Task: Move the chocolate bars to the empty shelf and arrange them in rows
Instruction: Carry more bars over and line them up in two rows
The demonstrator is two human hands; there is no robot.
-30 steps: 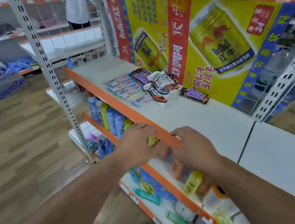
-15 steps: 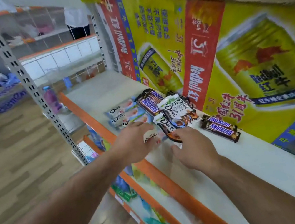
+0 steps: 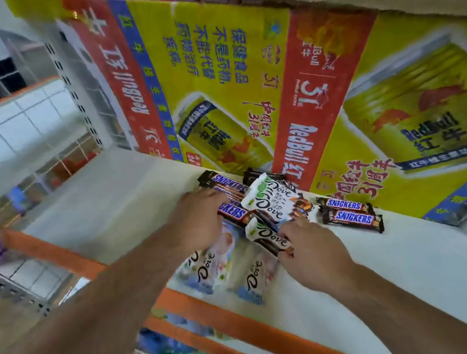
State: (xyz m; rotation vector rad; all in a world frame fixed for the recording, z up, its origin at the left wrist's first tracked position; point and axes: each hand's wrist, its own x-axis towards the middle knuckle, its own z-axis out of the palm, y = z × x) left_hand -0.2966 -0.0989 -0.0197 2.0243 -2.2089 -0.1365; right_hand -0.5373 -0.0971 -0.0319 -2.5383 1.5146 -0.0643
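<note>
The chocolate bars lie in a loose pile on the white shelf [image 3: 395,267], close to the yellow drink poster [image 3: 241,82] at the back. Both hands are right at the pile.

The right hand [image 3: 310,253] is at about 5 o'clock from the white Dove bars [image 3: 270,201]. Its fingertips [image 3: 292,222] touch the near end of the lower white Dove bar [image 3: 267,237]. The fingers look half curled, but it cannot be told if they hold the bar yet. That bar's long side runs from 11 o'clock to 5 o'clock, so its end points straight at this hand.

The left hand [image 3: 199,222] lies open and flat, at about 9 o'clock from the pile. Its fingers rest on the dark Snickers bars [image 3: 228,190] and it grips nothing. The pale blue Dove bars [image 3: 242,274] lie just under it, nearer the orange shelf edge [image 3: 238,324].

2 more Snickers bars [image 3: 349,214] lie side by side at 3 o'clock from the pile, a little apart from it. The right hand is nearer to those.

The right hand is probably the one to pick first, as the white bar's end already meets its fingers.
</note>
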